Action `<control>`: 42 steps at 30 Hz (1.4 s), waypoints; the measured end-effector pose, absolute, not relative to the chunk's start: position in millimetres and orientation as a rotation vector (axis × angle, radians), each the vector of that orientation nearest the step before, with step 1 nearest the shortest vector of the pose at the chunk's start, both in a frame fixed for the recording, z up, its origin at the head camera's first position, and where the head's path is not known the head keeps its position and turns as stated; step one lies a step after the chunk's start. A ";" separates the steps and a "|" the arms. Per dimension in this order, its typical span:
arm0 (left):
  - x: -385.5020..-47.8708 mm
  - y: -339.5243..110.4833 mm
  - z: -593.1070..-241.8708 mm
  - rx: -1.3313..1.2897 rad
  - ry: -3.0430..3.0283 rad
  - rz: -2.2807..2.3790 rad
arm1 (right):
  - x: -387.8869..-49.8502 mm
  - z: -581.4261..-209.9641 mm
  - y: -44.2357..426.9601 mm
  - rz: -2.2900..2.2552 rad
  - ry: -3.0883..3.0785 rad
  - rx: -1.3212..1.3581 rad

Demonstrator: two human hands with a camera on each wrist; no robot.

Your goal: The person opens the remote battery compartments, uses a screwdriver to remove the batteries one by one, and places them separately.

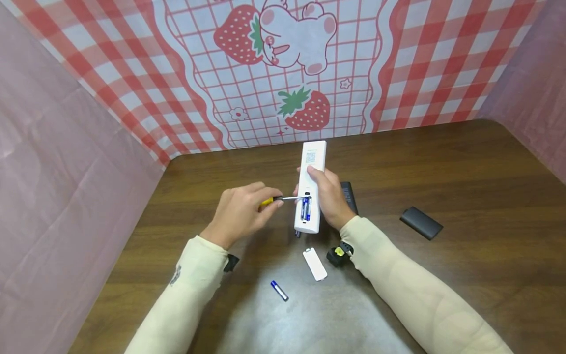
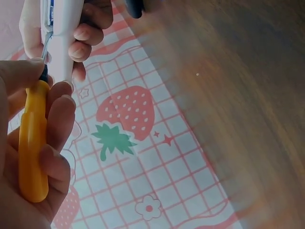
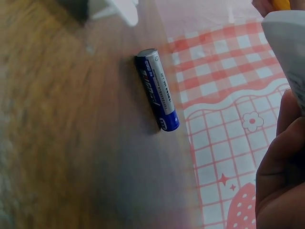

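Observation:
A white remote (image 1: 313, 182) is held up over the table by my right hand (image 1: 332, 196), thumb on its back and fingers around the far side. Its battery compartment is uncovered, with blue and silver batteries (image 1: 305, 208) inside. My left hand (image 1: 240, 209) grips a screwdriver by its yellow handle (image 2: 33, 143). The metal shaft (image 1: 292, 197) reaches to the upper end of the compartment, at the batteries' ends. In the right wrist view, the remote (image 3: 289, 47) shows only partly at the right edge, beside my right hand (image 3: 283, 176).
A white battery cover (image 1: 315, 264) and a loose battery (image 1: 279, 290) lie on the table (image 1: 185, 295) nearer me. A black rectangular object (image 1: 421, 222) lies to the right; another dark object (image 1: 349, 196) is partly behind my right hand. A patterned cloth (image 1: 283, 98) hangs at the back.

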State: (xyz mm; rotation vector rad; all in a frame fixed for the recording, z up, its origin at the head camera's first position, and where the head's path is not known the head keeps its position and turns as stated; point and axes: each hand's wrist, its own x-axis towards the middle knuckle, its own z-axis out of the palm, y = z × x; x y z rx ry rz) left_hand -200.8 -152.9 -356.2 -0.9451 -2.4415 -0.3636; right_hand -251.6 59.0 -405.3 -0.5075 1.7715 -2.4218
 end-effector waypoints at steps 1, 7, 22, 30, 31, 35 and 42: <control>-201.0 -152.4 -356.1 -0.955 -2.422 -0.341 | -251.6 -405.5 58.8 -2.427 1.767 -0.501; -201.3 -150.0 -354.9 -0.981 -2.382 -0.255 | -252.1 -406.0 58.3 -2.444 1.759 -0.469; -205.5 -146.5 -358.0 -0.985 -2.388 -0.232 | -251.6 -404.0 58.2 -2.425 1.817 -0.433; -206.6 -148.4 -359.9 -0.930 -2.363 -0.241 | -251.8 -403.7 57.5 -2.429 1.851 -0.411; -206.5 -148.7 -359.8 -0.927 -2.359 -0.234 | -251.7 -403.4 57.3 -2.434 1.853 -0.408; -206.0 -149.1 -359.5 -0.932 -2.343 -0.206 | -251.9 -402.6 56.9 -2.438 1.871 -0.397; -205.7 -146.7 -361.7 -0.931 -2.338 -0.198 | -251.4 -401.4 56.8 -2.434 1.885 -0.374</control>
